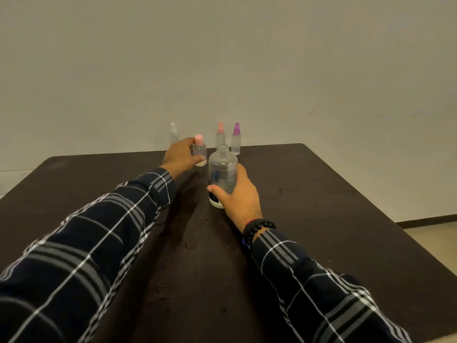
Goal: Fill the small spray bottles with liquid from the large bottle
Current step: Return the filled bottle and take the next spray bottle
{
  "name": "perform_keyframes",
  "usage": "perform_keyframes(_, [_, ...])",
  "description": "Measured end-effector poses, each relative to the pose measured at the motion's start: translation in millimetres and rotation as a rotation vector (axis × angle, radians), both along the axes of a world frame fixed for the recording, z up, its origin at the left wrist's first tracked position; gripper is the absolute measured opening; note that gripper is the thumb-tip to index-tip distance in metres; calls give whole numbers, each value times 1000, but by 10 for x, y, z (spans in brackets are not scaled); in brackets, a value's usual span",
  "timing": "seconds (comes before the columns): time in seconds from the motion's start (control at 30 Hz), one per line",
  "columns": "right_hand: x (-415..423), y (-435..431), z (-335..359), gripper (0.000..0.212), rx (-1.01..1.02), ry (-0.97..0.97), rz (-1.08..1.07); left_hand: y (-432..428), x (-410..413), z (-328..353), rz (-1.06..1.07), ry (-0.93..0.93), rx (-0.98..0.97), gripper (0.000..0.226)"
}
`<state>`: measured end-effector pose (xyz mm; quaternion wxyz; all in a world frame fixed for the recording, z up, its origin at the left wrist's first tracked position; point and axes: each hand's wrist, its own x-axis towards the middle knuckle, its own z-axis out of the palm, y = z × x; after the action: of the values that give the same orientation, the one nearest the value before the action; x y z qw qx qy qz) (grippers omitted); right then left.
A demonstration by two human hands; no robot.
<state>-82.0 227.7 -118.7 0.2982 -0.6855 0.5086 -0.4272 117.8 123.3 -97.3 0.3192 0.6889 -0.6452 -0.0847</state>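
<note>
Spray bottles stand along the far edge of my dark desk (321, 194): leftmost a white-capped spray bottle (173, 133), partly behind my left hand (179, 157). That hand's fingers wrap a pink-capped small bottle (199, 151), upright on the desk. Next, the large clear bottle (222, 175), uncapped and upright, sits gripped low by my right hand (238, 194). Behind it stand a pink-nozzled spray bottle (220, 136) and a purple-nozzled spray bottle (236, 142).
</note>
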Motion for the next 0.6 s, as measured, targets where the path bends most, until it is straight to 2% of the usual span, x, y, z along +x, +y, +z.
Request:
perform_keyframes(0.17, [-7, -5, 13, 64, 11, 16, 2, -295, -46, -75, 69, 86, -24, 58])
perform_keyframes(0.33, [-8, -44, 6, 64, 17, 41, -8, -536, -92, -161, 156, 100, -15, 47])
perform_keyframes(0.6, [-7, -83, -1, 66, 14, 78, -12, -747, -110, -240, 192, 147, -52, 43])
